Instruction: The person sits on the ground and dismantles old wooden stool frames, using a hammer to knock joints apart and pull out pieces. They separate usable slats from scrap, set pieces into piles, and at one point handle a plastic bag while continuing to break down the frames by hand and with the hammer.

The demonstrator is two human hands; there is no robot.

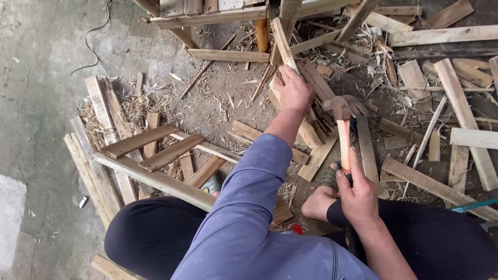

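Observation:
My left hand [294, 89] grips a narrow wooden slat [282, 44] that stands tilted on a short stack of wood pieces [317, 124]. My right hand [358, 194] holds the orange wooden handle of a claw hammer [343, 111]. The hammer's rusty metal head hovers just right of the left hand, over the stack. My blue sleeve reaches forward from the bottom centre. My bare foot [317, 202] rests on the ground beside the right hand, and my knees in black trousers fill the bottom.
Wooden planks and offcuts lie scattered over the dirt floor, with a pile of slats [129, 150] at the left and longer boards [464, 111] at the right. A wooden frame [207, 18] stands at the top. Shavings litter the ground. A black cable [93, 44] runs along the top left.

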